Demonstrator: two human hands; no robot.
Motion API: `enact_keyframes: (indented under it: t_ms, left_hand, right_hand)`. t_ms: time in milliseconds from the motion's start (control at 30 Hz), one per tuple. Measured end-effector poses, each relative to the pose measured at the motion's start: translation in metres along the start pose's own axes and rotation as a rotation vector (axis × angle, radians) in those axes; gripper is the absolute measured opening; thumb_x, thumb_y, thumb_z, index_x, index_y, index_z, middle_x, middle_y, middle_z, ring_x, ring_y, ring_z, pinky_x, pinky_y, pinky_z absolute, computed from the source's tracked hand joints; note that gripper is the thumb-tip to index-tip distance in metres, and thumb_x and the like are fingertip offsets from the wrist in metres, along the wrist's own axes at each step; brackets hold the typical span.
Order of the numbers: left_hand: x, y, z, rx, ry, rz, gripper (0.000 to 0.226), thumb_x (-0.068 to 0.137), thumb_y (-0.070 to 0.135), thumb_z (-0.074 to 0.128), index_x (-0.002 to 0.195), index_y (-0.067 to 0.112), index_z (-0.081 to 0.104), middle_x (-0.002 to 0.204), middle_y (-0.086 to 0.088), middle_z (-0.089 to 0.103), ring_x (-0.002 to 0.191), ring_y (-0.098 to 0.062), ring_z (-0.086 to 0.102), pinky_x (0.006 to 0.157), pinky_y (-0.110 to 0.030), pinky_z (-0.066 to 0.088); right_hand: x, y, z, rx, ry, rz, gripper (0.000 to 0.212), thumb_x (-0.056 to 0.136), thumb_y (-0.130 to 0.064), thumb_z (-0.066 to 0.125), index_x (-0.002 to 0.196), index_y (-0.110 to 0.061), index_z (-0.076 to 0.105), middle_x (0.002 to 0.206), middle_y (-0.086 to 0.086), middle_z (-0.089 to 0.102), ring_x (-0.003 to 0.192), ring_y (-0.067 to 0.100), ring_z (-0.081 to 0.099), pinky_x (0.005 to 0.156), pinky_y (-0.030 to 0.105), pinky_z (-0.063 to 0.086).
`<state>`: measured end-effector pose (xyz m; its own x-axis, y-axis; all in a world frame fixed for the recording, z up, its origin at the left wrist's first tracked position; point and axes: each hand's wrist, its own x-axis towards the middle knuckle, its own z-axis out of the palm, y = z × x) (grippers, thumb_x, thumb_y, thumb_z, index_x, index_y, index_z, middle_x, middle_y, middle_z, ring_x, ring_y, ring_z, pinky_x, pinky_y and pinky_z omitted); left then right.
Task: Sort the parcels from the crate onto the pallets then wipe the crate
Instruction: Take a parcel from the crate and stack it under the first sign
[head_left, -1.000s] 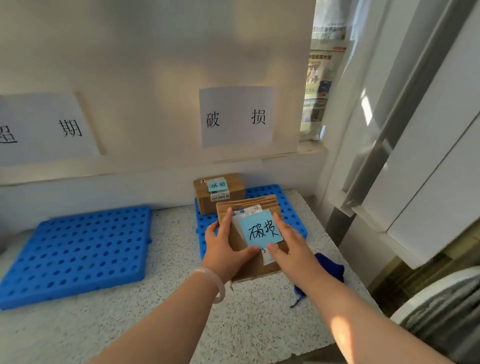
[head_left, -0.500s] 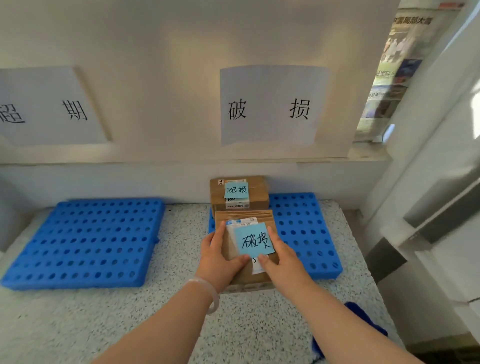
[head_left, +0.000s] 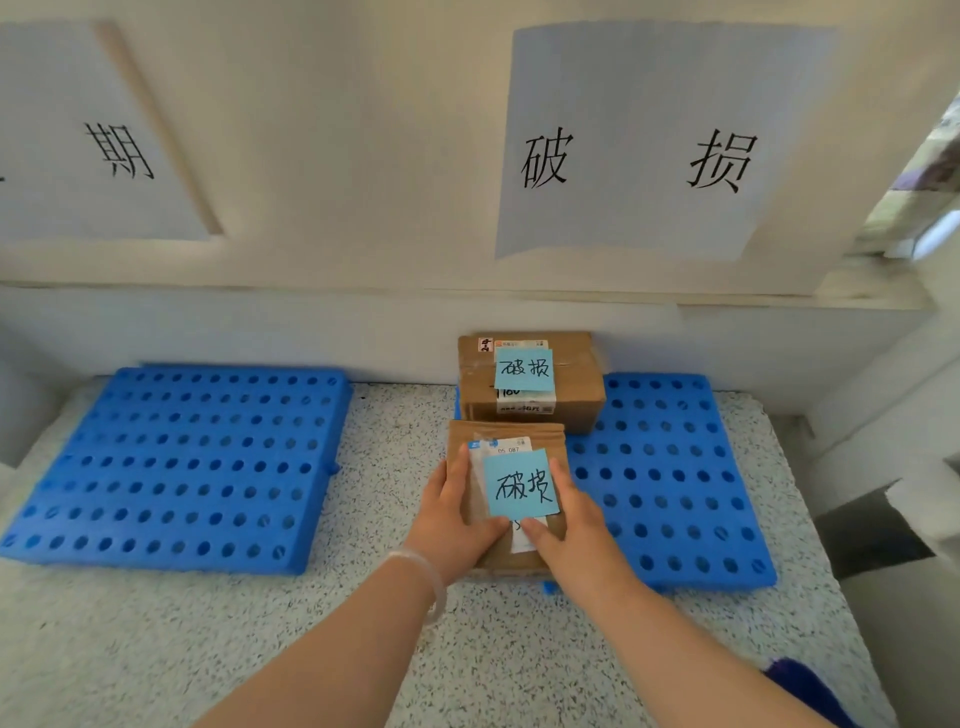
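Observation:
A flat brown cardboard parcel (head_left: 506, 439) with a blue sticky note sits at the left front of the right blue pallet (head_left: 670, 483). My left hand (head_left: 452, 519) grips its left edge, thumb on top. My right hand (head_left: 574, 530) grips its right edge, thumb below the note. Right behind it a second brown parcel (head_left: 571, 395) with a blue note stands on the same pallet against the wall. The left blue pallet (head_left: 182, 467) carries nothing. The crate is out of view.
Two white paper signs (head_left: 644, 135) hang on the wall, one above each pallet. A dark blue cloth (head_left: 800, 680) lies at the speckled counter's (head_left: 156, 649) front right. A white ledge and a dark gap border the counter on the right.
Both hands have carried the parcel forward and set it down on the right pallet in front of the other parcel. The view has moved closer to the wall.

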<state>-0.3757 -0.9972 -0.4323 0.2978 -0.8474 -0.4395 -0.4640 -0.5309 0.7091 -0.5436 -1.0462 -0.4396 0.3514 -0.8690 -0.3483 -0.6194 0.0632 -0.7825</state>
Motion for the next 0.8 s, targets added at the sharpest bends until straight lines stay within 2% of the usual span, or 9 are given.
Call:
enact_keyframes:
  t_ms: [133,333,567,667,733,800]
  left_hand:
    - [0.020,-0.005,-0.005,-0.040,-0.003,0.035,0.100,0.088,0.041,0.069,0.153,0.047,-0.007,0.163,0.010,-0.004,0.149,-0.021,0.014,0.118,-0.040,0.028]
    - [0.035,-0.012,-0.006,-0.039,-0.017,0.059,0.101,0.087,0.043,0.070,0.151,0.050,-0.008,0.162,0.011,-0.001,0.146,-0.021,0.020,0.116,-0.040,0.032]
    - [0.036,-0.011,-0.007,0.016,-0.028,0.047,0.100,0.087,0.046,0.069,0.153,0.046,-0.007,0.162,0.009,0.001,0.146,-0.022,0.021,0.116,-0.043,0.033]
    - [0.031,-0.006,-0.012,0.161,-0.043,0.026,0.094,0.088,0.052,0.064,0.153,0.047,-0.003,0.164,0.008,-0.007,0.149,-0.027,0.012,0.120,-0.047,0.025]
    - [0.023,0.001,-0.019,0.282,-0.078,0.021,0.087,0.089,0.058,0.059,0.152,0.050,0.000,0.163,0.009,-0.015,0.151,-0.029,0.001,0.121,-0.050,0.017]
    - [0.013,0.009,-0.026,0.373,-0.090,0.028,0.087,0.089,0.060,0.057,0.153,0.049,-0.001,0.162,0.011,-0.020,0.151,-0.028,-0.008,0.120,-0.054,0.013]
  right_hand:
    - [0.019,-0.002,0.000,0.050,0.011,-0.004,0.080,0.094,-0.033,0.064,0.152,-0.051,0.012,0.143,-0.006,0.035,0.121,0.005,0.036,0.100,0.027,0.040]
    - [0.033,-0.002,0.002,0.068,0.008,0.016,0.082,0.092,-0.031,0.067,0.151,-0.052,0.014,0.145,-0.005,0.036,0.127,0.010,0.040,0.106,0.037,0.043]
    - [0.036,-0.005,0.002,0.006,-0.017,0.035,0.085,0.093,-0.032,0.066,0.153,-0.049,0.008,0.145,-0.003,0.036,0.124,0.008,0.038,0.103,0.030,0.041]
    - [0.028,-0.010,-0.004,-0.088,-0.022,0.010,0.087,0.092,-0.039,0.065,0.153,-0.049,0.005,0.151,-0.002,0.028,0.130,0.008,0.032,0.108,0.030,0.035]
    - [0.019,-0.012,-0.011,-0.136,-0.009,-0.006,0.089,0.089,-0.045,0.067,0.152,-0.051,0.005,0.161,-0.003,0.016,0.146,0.014,0.018,0.117,0.039,0.028]
    - [0.005,-0.015,-0.021,-0.204,-0.004,-0.010,0.092,0.086,-0.050,0.069,0.152,-0.050,0.006,0.165,-0.006,0.005,0.151,0.016,0.007,0.120,0.044,0.021]
